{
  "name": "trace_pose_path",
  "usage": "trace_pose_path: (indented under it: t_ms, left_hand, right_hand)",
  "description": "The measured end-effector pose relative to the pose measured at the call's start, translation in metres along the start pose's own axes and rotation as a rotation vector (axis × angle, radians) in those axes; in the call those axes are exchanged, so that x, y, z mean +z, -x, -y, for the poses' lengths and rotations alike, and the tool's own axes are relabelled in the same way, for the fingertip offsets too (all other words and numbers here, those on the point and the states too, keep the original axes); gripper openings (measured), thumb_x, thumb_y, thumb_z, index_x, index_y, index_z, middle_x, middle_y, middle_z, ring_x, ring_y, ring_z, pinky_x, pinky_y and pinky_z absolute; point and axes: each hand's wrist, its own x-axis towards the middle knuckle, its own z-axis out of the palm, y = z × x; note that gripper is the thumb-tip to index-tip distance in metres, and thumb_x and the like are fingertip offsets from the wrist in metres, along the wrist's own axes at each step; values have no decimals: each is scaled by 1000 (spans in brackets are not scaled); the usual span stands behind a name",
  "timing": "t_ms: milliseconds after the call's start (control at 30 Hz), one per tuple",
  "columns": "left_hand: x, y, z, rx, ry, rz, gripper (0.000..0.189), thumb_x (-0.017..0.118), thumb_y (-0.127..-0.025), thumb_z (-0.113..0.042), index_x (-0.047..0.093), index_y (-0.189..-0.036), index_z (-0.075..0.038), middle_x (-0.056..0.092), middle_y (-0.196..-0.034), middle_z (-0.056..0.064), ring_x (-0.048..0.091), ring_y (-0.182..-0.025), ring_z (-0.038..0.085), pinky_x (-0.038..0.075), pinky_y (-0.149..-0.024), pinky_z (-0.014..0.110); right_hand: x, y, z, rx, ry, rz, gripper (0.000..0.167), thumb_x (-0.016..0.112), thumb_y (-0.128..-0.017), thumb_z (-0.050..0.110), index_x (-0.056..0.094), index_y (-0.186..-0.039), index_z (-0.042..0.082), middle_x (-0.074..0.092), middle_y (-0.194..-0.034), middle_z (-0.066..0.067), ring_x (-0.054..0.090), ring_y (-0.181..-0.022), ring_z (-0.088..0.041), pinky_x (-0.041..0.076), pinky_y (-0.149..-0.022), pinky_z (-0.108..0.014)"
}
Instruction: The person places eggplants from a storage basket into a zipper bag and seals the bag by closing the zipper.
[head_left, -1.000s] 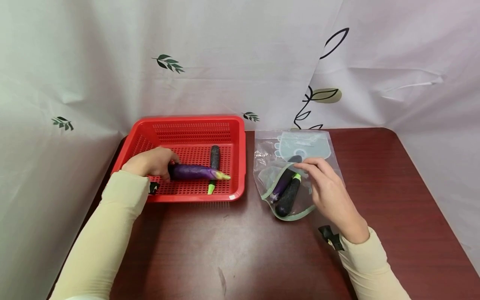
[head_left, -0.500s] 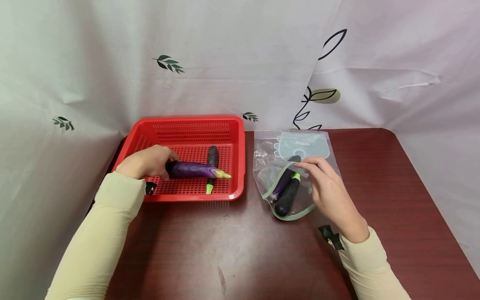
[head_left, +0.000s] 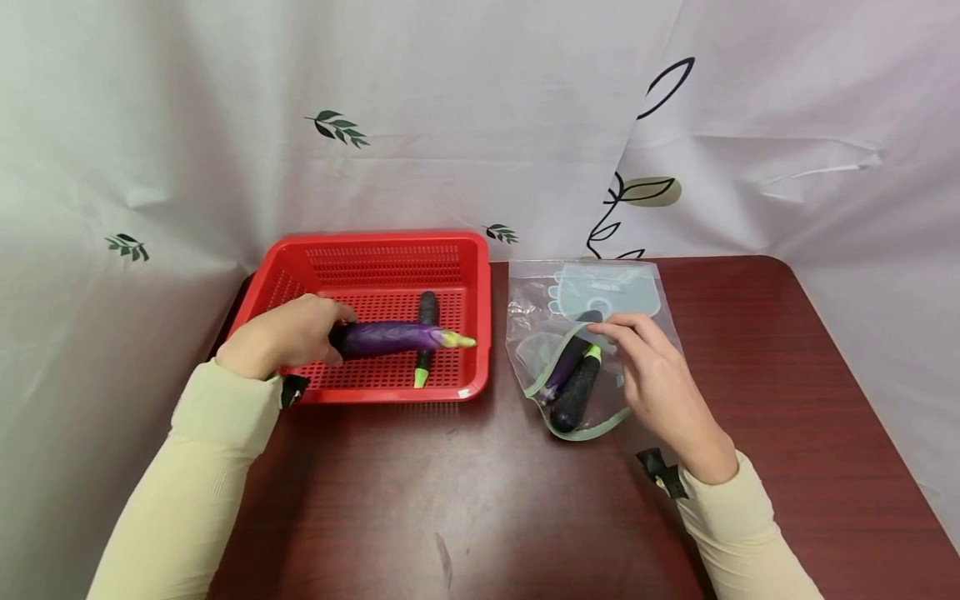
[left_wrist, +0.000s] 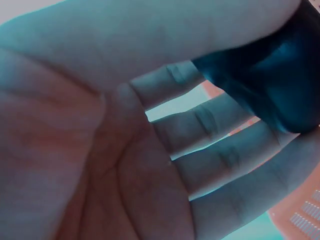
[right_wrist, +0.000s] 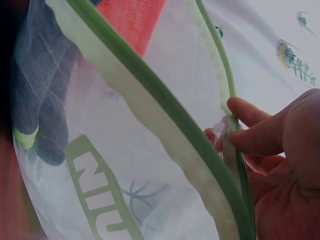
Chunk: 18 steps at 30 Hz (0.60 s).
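My left hand [head_left: 288, 333] grips the dark end of a long purple eggplant [head_left: 390, 337], holding it over the red basket with its pale tip pointing right. In the left wrist view the eggplant's blunt end [left_wrist: 285, 80] sits between thumb and fingers. Below it in the basket lies a dark, slim zucchini-like vegetable [head_left: 427, 312] with a bright green end. My right hand [head_left: 660, 383] pinches the green zip rim of a clear zip bag [head_left: 528, 312], keeping its mouth apart. Inside the bag are a purple eggplant [head_left: 564, 367] and a dark zucchini-like vegetable [head_left: 577, 396].
The red perforated basket [head_left: 375, 239] stands at the back left of the brown table [head_left: 480, 500], left of the bag. A white curtain [head_left: 450, 117] with leaf prints hangs behind and along both sides.
The eggplant in my left hand has swung slightly, its pale tip moving right and a little up toward the basket's right wall. My right hand and the bag have stayed put.
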Motion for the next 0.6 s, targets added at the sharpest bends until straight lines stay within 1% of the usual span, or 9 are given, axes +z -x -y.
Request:
trace_pose_path:
  t_ms: [67,133,267,367,600]
  left_hand:
    - [0,3,-4,12,3,-4,48,86,-77,-9,68,-120,0,70,-105,12,65,-93,26,52,-85,50]
    - [2,7,-7,18,5,-23,45,86,-77,-9,68,-118,-1,69,-103,10,64,-91,25,52,-84,50]
    - [6,13,-13,19,15,-61,43,86,-76,-9,70,-115,-3,69,-101,9,64,-89,24,53,-84,49]
    - [7,17,-17,20,27,-77,44,87,-75,-10,70,-115,-4,68,-101,9,63,-89,24,54,-84,48]
    - [10,25,-29,63,18,-135,44,86,-76,-9,70,-116,-2,70,-103,11,65,-91,25,54,-85,49]
  right_hand:
    - [0,0,0,0,2,0,47,57,-82,-26,68,-120,0,60,-115,-13,60,-105,-23,46,-85,-27]
    - [0,0,0,0,0,2,48,57,-82,-26,67,-121,0,60,-115,-13,60,-106,-23,46,-86,-28]
    - [0,-2,0,-2,-8,4,49,57,-81,-26,67,-122,0,60,-116,-14,59,-106,-24,46,-87,-30]
    - [0,-2,0,-3,-6,4,49,57,-80,-26,67,-121,0,60,-115,-14,60,-106,-24,46,-86,-30]
    - [-1,-3,0,2,-3,6,51,55,-80,-27,67,-121,0,60,-115,-12,60,-105,-23,46,-85,-30]
